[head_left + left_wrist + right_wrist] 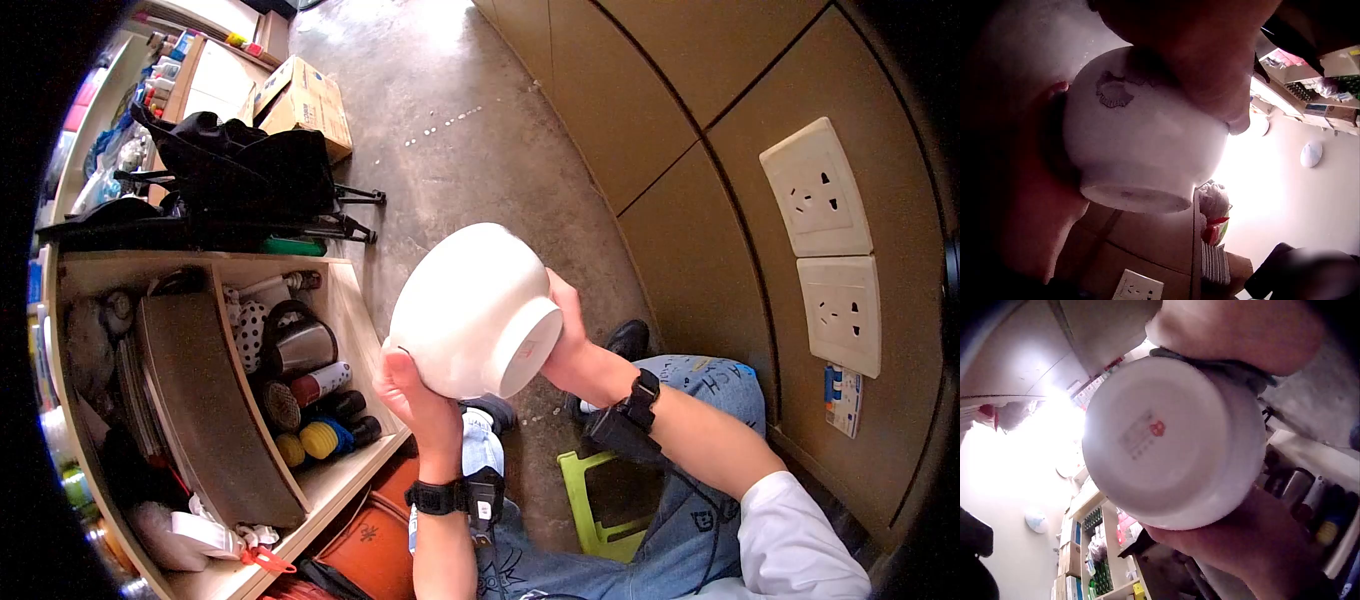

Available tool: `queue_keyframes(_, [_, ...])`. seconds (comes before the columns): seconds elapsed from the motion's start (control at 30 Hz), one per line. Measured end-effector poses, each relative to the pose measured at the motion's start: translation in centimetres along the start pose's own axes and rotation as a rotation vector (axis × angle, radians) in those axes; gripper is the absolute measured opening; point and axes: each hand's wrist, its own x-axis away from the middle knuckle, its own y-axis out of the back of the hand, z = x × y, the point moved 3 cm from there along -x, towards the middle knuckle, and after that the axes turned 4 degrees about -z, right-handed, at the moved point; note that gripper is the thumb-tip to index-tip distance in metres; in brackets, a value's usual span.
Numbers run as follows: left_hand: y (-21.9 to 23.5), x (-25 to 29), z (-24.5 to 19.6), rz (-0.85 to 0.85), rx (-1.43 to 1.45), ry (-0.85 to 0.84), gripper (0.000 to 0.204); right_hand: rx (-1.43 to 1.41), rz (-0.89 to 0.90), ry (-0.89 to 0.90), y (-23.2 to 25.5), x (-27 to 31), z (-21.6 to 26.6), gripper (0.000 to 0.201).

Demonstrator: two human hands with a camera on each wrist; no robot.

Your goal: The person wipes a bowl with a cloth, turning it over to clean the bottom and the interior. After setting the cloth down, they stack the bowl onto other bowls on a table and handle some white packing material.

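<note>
A white ceramic bowl (470, 305) is tilted on its side between my two hands, its foot ring (528, 350) turned back toward me. My left hand (415, 395) grips its near left side, thumb on the outer wall. On the opposite side my right hand (568, 335) holds it, with the fingers partly hidden behind the bowl. A greyish-purple pattern (1114, 90) decorates the outer wall in the left wrist view. Small red print (1157, 429) marks the underside in the right wrist view. The bowl's inside faces away and is hidden.
At the left stands a wooden compartment drawer (345, 300) with a metal mug (305, 345) and several bottles. Behind it are a black bag (240, 165) and a cardboard box (315, 105). Wall sockets (815, 190) are at the right, a green stool (585, 500) below.
</note>
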Motion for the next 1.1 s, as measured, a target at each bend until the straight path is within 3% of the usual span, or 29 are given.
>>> queue_keyframes(0.33, [0.4,-0.2,0.3,0.045,0.049,0.114,0.066,0.046,0.03,0.206,-0.4,0.7,0.7,0.045])
queue_keyframes(0.43, [0.3,-0.1,0.3,0.061,0.011,0.097,0.069,-0.098,0.013,0.178,0.4,-0.3,0.6,0.039])
queue_keyframes(0.5, [0.5,-0.2,0.7,0.031,0.064,0.155,0.068,-0.412,0.171,0.033,0.2,-0.7,0.4,0.037])
queue_keyframes(0.53, [0.7,-0.2,1.0,-0.004,0.118,0.211,0.068,-0.413,0.169,0.035,0.1,-0.9,0.6,0.037])
queue_keyframes(0.6, [1.0,-0.5,1.1,-0.003,0.102,0.226,0.067,-0.303,-0.079,0.038,0.2,-0.9,0.9,0.035])
queue_keyframes(0.73, [1.9,-0.8,0.8,0.051,0.013,0.209,0.066,-0.269,-0.101,0.06,-0.7,-0.4,1.8,0.032])
queue_keyframes(0.8, [1.8,-0.7,0.2,0.058,-0.029,0.174,0.066,-0.128,-0.024,0.156,-0.7,-0.6,1.8,0.032])
queue_keyframes(0.87, [1.9,-0.4,-0.4,0.063,-0.07,0.14,0.066,-0.114,0.019,0.136,-0.7,-0.8,1.7,0.032])
queue_keyframes(1.1, [2.4,1.0,-2.2,-0.006,-0.156,0.117,0.065,0.086,0.041,0.176,-2.0,-0.4,1.7,0.031])
